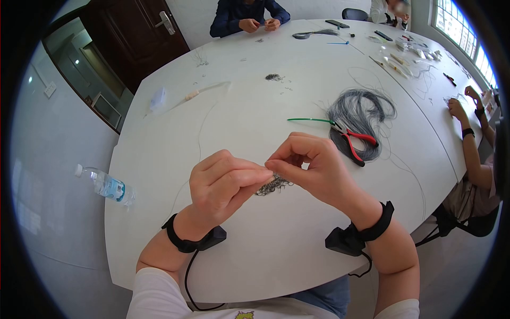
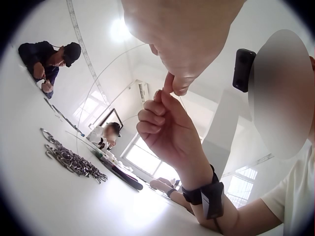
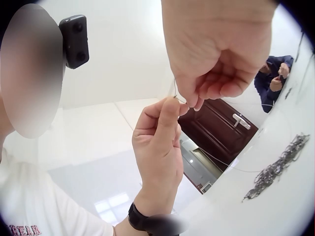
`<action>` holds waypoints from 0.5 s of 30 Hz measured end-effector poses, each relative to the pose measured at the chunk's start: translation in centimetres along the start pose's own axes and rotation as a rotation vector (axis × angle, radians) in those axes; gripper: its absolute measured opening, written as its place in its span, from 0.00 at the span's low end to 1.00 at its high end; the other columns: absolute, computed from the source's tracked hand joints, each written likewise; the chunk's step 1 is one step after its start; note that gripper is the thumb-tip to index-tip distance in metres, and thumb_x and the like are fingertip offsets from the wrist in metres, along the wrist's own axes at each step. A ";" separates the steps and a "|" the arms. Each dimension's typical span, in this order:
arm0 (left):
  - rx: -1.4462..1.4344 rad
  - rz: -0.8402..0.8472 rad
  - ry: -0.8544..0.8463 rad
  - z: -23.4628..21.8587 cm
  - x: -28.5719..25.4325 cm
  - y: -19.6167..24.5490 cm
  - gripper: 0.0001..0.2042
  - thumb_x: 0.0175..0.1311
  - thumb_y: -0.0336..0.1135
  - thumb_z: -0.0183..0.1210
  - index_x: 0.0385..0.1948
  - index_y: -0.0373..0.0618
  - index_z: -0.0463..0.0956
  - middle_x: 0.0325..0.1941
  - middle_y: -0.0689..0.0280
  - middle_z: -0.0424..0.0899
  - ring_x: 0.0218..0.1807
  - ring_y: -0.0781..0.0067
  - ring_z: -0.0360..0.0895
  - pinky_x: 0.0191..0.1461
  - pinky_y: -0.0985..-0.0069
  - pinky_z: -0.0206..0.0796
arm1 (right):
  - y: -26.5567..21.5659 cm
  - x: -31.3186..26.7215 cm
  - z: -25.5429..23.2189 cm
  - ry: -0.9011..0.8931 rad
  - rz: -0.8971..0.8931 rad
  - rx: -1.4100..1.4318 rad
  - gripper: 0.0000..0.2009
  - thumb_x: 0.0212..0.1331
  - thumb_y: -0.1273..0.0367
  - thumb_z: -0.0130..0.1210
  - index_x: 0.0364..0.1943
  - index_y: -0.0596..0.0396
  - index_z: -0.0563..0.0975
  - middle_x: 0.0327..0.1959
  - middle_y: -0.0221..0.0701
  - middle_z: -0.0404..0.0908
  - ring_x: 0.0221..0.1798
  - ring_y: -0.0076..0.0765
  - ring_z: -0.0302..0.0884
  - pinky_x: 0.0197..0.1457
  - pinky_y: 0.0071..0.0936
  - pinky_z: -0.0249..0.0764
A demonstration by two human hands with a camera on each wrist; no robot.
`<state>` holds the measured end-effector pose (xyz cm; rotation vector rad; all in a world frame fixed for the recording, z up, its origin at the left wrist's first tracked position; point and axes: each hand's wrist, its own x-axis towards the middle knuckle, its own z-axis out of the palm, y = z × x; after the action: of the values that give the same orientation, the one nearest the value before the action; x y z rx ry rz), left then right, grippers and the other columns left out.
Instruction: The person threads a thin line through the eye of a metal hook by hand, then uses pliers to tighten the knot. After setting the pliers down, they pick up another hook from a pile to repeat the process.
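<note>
Wire [image 3: 175,87] | at fingertips of left grip [image 1: 220,183] and right grip [image 1: 319,170], above table [image 1: 249,255] | both pinching it

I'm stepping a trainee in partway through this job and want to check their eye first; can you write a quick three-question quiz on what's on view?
1. Multiple choice: what lies on the bundle of grey strands?
A) a bottle
B) pliers
C) a phone
2. True or false: the bottle's cap is off.
3. Fill in: the fingers of the left hand and right hand meet at a thin wire, raised above the ____, where a pile of small metal pieces lies.

Key: 1. B, the pliers. 2. False; the white cap is on. 3. Table.
</note>
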<state>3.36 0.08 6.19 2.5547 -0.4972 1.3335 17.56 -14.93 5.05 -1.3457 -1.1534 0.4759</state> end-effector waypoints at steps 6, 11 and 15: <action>-0.048 -0.112 0.027 0.3 -0.2 0.0 0.09 0.51 0.23 0.72 0.32 0.47 0.82 0.28 0.72 0.83 0.23 0.79 0.70 0.23 0.83 0.61 | -0.1 0.0 -0.2 -0.047 0.085 0.039 0.06 0.59 0.72 0.63 0.30 0.62 0.80 0.24 0.27 0.81 0.26 0.16 0.73 0.30 0.18 0.70; -0.390 -0.571 0.001 0.2 -0.9 0.2 0.04 0.60 0.25 0.67 0.32 0.43 0.80 0.29 0.73 0.82 0.24 0.87 0.68 0.25 0.85 0.59 | 0.1 0.0 -0.2 -0.085 0.112 0.058 0.07 0.59 0.71 0.63 0.32 0.62 0.81 0.24 0.27 0.80 0.26 0.18 0.73 0.31 0.19 0.69; -0.735 -0.836 0.044 0.3 -0.5 0.7 0.03 0.68 0.29 0.61 0.36 0.41 0.78 0.33 0.72 0.81 0.31 0.89 0.71 0.35 0.87 0.62 | 0.0 0.0 -0.7 -0.182 0.092 -0.063 0.06 0.58 0.70 0.63 0.35 0.59 0.83 0.29 0.30 0.80 0.27 0.20 0.73 0.33 0.21 0.71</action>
<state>3.06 -0.53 5.61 1.7704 0.1057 0.7043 18.13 -15.23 5.16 -1.4369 -1.2679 0.6444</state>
